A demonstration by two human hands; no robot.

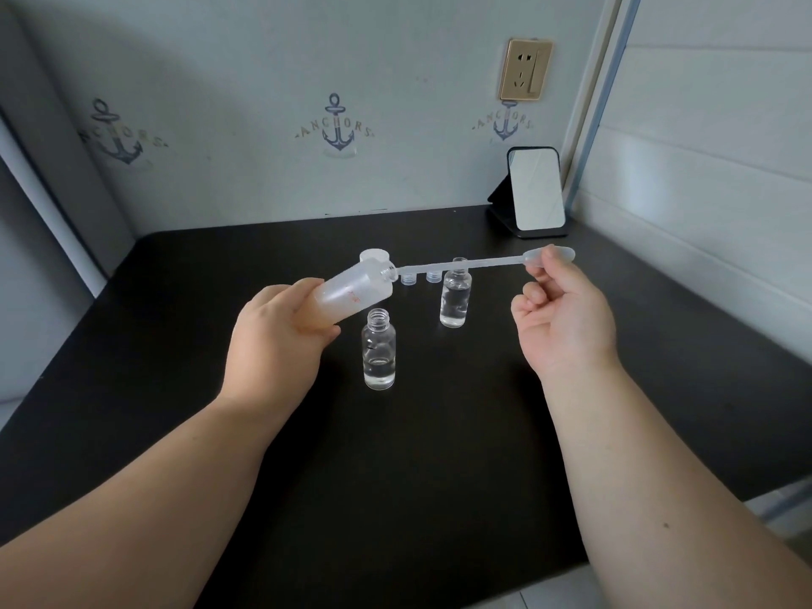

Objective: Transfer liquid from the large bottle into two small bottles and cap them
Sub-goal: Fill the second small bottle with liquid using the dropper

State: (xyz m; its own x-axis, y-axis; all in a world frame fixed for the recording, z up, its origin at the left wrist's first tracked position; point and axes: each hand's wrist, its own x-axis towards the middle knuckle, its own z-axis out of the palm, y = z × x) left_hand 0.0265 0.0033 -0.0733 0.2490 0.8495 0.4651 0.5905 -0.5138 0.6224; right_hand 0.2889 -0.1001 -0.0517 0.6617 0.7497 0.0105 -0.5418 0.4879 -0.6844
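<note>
My left hand (277, 340) grips the frosted large bottle (356, 290), tilted with its open mouth toward the upper right. Held level in my right hand (562, 318) is a clear plastic pipette (474, 262), pinched at its bulb, with its tip at the bottle's mouth. Two small clear glass bottles stand uncapped on the black table (439, 432). The near small bottle (378, 356) is partly filled. The far small bottle (455, 298) holds more liquid. Two small clear caps (421, 276) sit behind them. The large bottle's white cap (373, 255) lies just beyond its neck.
A small standing mirror (536, 191) is at the table's back right corner, near the wall. A wall socket (525, 70) is above it. Walls close the table at the back and right; its left and front edges drop off.
</note>
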